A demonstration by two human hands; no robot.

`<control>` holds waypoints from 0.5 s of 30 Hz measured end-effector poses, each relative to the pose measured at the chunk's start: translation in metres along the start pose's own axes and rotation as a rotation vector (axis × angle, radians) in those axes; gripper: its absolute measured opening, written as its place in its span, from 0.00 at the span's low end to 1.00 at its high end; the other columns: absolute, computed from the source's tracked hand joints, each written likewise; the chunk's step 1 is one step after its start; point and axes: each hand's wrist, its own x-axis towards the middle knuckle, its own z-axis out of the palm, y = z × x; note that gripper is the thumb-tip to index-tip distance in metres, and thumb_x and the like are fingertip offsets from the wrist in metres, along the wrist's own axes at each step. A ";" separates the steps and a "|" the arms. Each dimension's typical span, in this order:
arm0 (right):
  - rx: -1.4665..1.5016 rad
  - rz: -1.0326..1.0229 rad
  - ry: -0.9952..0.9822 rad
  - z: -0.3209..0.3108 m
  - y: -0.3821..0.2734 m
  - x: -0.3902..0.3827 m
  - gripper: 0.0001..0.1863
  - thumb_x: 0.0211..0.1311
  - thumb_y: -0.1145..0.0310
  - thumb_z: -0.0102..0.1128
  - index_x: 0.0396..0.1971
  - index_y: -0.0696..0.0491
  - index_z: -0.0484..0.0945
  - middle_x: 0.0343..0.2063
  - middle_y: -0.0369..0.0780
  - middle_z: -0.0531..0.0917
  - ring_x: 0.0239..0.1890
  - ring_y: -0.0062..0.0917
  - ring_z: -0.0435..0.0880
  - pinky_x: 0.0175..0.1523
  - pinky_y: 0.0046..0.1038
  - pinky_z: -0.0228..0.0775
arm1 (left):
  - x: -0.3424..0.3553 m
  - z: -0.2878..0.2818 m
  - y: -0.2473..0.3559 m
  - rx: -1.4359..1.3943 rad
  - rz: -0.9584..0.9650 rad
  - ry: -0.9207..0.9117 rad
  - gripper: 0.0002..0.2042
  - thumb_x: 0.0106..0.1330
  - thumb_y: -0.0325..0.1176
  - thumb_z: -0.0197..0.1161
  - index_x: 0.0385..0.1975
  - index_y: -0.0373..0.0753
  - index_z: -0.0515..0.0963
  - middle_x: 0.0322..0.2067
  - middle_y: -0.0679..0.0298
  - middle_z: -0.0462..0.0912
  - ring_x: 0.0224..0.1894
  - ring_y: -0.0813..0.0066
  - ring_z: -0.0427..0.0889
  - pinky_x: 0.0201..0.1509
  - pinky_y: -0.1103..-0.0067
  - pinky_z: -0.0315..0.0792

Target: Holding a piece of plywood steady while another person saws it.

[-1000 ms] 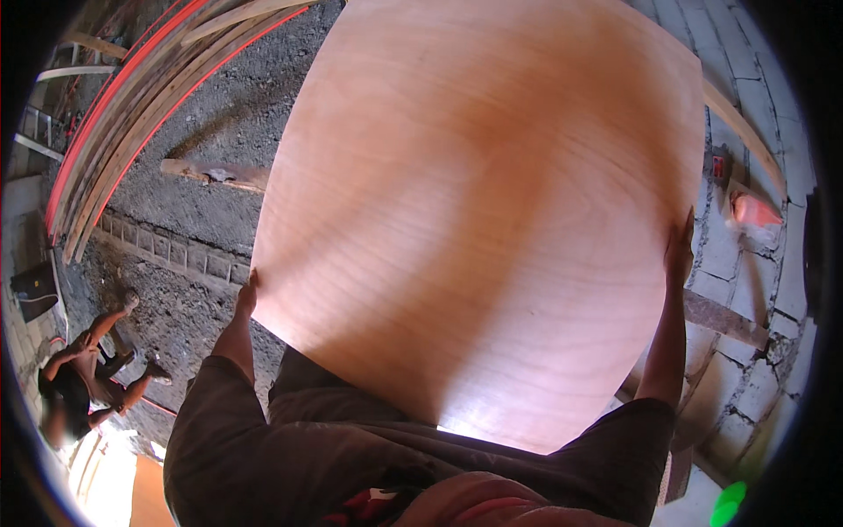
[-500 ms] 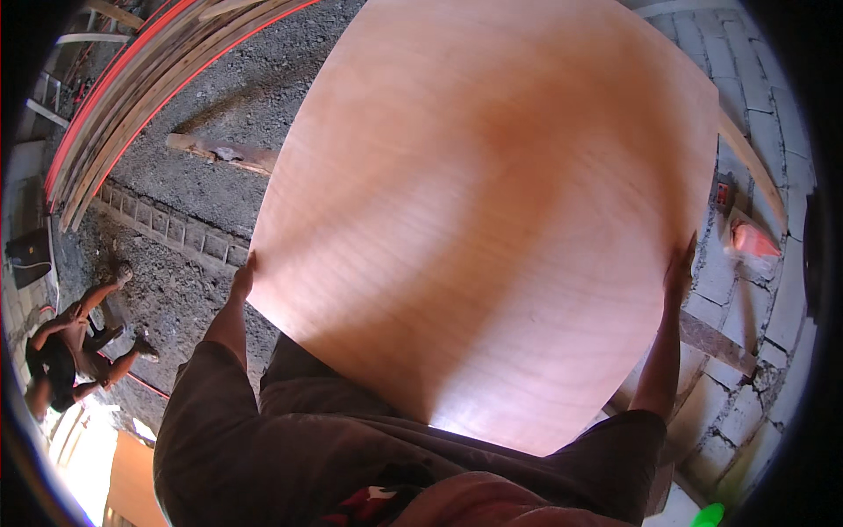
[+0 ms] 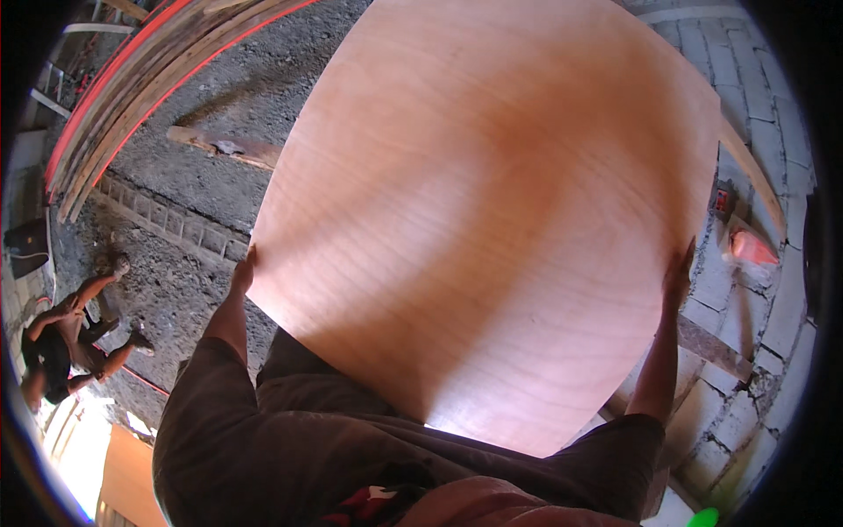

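Observation:
A large reddish-brown plywood sheet (image 3: 474,220) fills the middle of the view, its near edge close to my waist. My left hand (image 3: 245,270) grips the sheet's left edge near its lower corner. On the opposite edge, my right hand (image 3: 678,272) is closed round the side of the same sheet. The fingers of both hands are partly hidden at or behind the edges. Bands of shadow and light cross the face of the wood.
At the left, a person (image 3: 75,338) sits near a ladder-like wooden frame (image 3: 176,221) on gravelly ground. Long boards (image 3: 132,101) are stacked beyond, near a loose plank (image 3: 224,147). A block wall (image 3: 751,114) stands right, with a red-and-clear plastic bag (image 3: 751,246) beside it.
Very little differs. My hands keep the same hold on the plywood sheet, and the surroundings have shifted slightly in view.

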 end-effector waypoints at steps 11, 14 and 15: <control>-0.064 -0.099 0.054 0.008 0.009 0.002 0.31 0.72 0.56 0.42 0.71 0.43 0.45 0.67 0.48 0.60 0.67 0.43 0.60 0.69 0.37 0.52 | -0.008 -0.001 0.005 0.148 -0.095 0.030 0.51 0.58 0.77 0.30 0.50 0.27 0.74 0.48 0.36 0.76 0.56 0.45 0.72 0.58 0.62 0.65; -0.050 -0.152 0.102 0.009 0.010 0.002 0.30 0.73 0.56 0.41 0.70 0.43 0.46 0.66 0.48 0.60 0.67 0.43 0.60 0.68 0.36 0.53 | 0.006 0.005 -0.009 0.078 -0.087 0.029 0.51 0.58 0.77 0.31 0.50 0.26 0.73 0.49 0.35 0.75 0.57 0.44 0.72 0.59 0.63 0.65; -0.050 -0.157 0.108 0.008 0.009 0.002 0.31 0.72 0.55 0.42 0.70 0.42 0.46 0.66 0.47 0.60 0.66 0.43 0.62 0.67 0.37 0.56 | 0.011 0.009 -0.015 0.057 -0.068 0.034 0.51 0.58 0.77 0.31 0.50 0.26 0.73 0.49 0.35 0.75 0.57 0.44 0.72 0.59 0.63 0.65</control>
